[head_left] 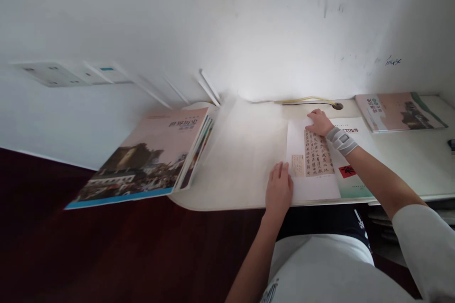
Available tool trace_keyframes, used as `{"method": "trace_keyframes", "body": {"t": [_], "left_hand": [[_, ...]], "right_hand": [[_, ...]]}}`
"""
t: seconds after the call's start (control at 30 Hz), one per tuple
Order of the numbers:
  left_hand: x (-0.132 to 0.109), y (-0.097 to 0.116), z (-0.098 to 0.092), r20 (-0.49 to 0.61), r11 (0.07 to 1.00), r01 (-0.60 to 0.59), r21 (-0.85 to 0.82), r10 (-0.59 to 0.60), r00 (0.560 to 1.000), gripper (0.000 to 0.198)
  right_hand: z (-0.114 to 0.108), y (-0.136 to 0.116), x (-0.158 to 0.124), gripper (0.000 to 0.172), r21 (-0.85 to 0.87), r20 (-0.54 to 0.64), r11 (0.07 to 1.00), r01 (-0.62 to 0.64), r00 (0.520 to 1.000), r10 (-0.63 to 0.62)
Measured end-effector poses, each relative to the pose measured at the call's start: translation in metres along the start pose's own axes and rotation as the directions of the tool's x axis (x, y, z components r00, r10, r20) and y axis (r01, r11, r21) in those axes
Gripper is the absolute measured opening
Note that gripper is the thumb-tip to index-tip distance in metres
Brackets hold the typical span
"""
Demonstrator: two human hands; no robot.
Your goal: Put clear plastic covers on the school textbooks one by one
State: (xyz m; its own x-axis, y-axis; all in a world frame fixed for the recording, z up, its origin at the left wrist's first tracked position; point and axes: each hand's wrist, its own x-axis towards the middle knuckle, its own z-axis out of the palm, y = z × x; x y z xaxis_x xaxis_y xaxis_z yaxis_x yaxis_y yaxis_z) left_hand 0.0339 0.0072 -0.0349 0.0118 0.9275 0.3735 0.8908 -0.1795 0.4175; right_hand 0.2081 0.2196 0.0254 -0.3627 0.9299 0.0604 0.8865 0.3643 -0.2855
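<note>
A book [314,184] lies on the desk in front of me. On its left side is a white page with a panel of brush calligraphy [316,161]; the right side is white and green with a red block, partly covered by my right arm. My right hand [319,123], with a grey wrist brace, is at the top edge of the white page, its fingers bent and the thumb on the page side. Flat beside the lower left edge of the page rests my left hand [279,187], fingers stretched out, holding nothing.
To the left, a stack of books [142,156] overhangs the rounded end of the white desk [234,165]. Another book [400,111] lies at the back right. Yellow and black cables [309,101] run to a hole by the wall. Wall sockets [71,75] are at far left.
</note>
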Motion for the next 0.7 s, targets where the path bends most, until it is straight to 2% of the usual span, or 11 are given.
{"method": "trace_keyframes", "body": {"t": [0.27,0.37,0.43,0.53,0.7], "left_hand": [[0.001,0.001,0.000,0.005,1.000,0.004,0.009,-0.004,1.000,0.036],[0.000,0.001,0.001,0.005,1.000,0.005,-0.001,-0.005,1.000,0.036],[0.000,0.001,0.000,0.009,1.000,0.008,-0.002,-0.008,1.000,0.036],[-0.001,0.000,-0.001,0.010,1.000,0.011,-0.014,-0.011,1.000,0.036],[0.000,0.001,-0.006,0.005,1.000,-0.006,-0.005,0.006,1.000,0.032]], "right_hand": [[0.004,0.000,-0.001,0.054,0.041,-0.028,0.999,0.002,1.000,-0.001],[0.009,-0.003,-0.001,0.058,0.093,-0.094,0.996,-0.014,0.995,0.023],[0.013,-0.004,-0.010,0.059,0.196,-0.164,0.980,-0.028,0.985,0.061],[0.021,-0.006,-0.050,0.059,0.360,-0.221,0.933,-0.004,0.971,0.090],[0.032,-0.017,-0.164,0.068,0.377,-0.233,0.906,0.192,0.966,-0.108]]}}
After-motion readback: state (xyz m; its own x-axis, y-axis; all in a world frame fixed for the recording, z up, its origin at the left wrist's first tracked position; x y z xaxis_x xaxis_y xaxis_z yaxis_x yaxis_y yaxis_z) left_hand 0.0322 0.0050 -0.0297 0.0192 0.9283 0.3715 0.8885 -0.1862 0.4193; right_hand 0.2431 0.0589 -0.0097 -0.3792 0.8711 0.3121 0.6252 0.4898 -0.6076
